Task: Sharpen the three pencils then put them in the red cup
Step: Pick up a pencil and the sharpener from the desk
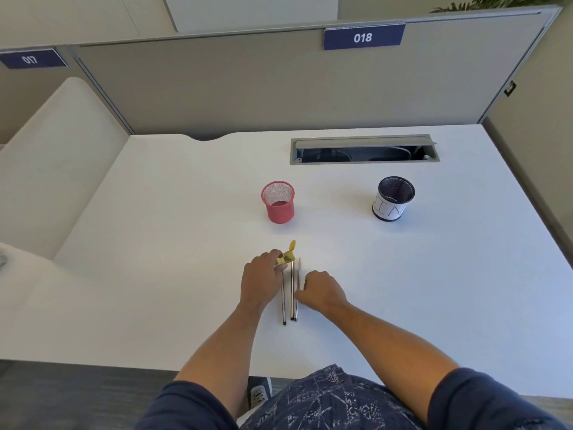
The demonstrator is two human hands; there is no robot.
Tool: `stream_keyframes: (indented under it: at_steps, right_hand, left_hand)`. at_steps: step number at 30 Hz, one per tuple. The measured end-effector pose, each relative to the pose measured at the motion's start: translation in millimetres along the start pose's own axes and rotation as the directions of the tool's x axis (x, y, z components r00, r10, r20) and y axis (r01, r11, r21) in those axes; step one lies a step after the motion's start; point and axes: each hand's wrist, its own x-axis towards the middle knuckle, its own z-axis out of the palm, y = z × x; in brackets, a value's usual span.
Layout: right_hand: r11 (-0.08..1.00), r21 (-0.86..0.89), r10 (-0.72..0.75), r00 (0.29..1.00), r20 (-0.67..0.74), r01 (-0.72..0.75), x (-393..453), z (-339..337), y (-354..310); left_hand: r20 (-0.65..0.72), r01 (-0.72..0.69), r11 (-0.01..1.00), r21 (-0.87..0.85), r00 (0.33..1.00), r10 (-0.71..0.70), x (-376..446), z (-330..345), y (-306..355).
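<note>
I see a white table boxed in by grey partition panels. My left hand pinches a yellow sharpener, its lid flipped up, at the far end of three pencils lying side by side, tips pointing away. My right hand curls against the rightmost pencil; I cannot tell if it grips it. Farther off stands the red cup, empty, and well to its right a black cup wrapped in white paper.
</note>
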Motion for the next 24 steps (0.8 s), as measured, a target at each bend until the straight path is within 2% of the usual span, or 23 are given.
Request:
stream_keyframes:
  at_steps: [9, 14, 16, 18, 21, 22, 24]
  right_hand:
    - [0.994, -0.077, 0.069, 0.996, -0.048, -0.073, 1, -13, 3]
    - [0.993, -0.097, 0.065, 0.998, -0.025, -0.067, 5, -33, 21]
    - [0.996, -0.011, 0.088, 0.995, -0.052, -0.089, 9, -44, 30]
    - [0.975, 0.193, 0.121, 0.990, -0.072, -0.105, 13, -56, 38]
    - [0.809, 0.582, 0.134, 0.990, -0.047, -0.082, 15, -70, 45]
    - [0.760, 0.646, 0.126, 0.991, -0.045, -0.068, 14, -76, 47]
    - [0.742, 0.670, 0.085, 0.995, -0.058, -0.025, 13, -84, 51]
  left_hand:
    - [-0.005, -0.058, 0.997, 0.060, 0.998, 0.059, 1, -1, 0]
    - [0.025, -0.025, 0.999, 0.030, 0.999, 0.025, 9, 1, 1]
    - [0.035, -0.001, 1.000, -0.023, 0.999, 0.002, 12, 1, 2]
    - [0.062, 0.039, 0.990, -0.136, 0.998, -0.031, 15, 1, 4]
    - [0.141, 0.149, 0.934, -0.324, 0.984, -0.108, 19, 2, 10]
    - [0.173, 0.186, 0.914, -0.361, 0.976, -0.131, 21, 0, 13]
    - [0.222, 0.230, 0.882, -0.411, 0.964, -0.148, 25, -2, 20]
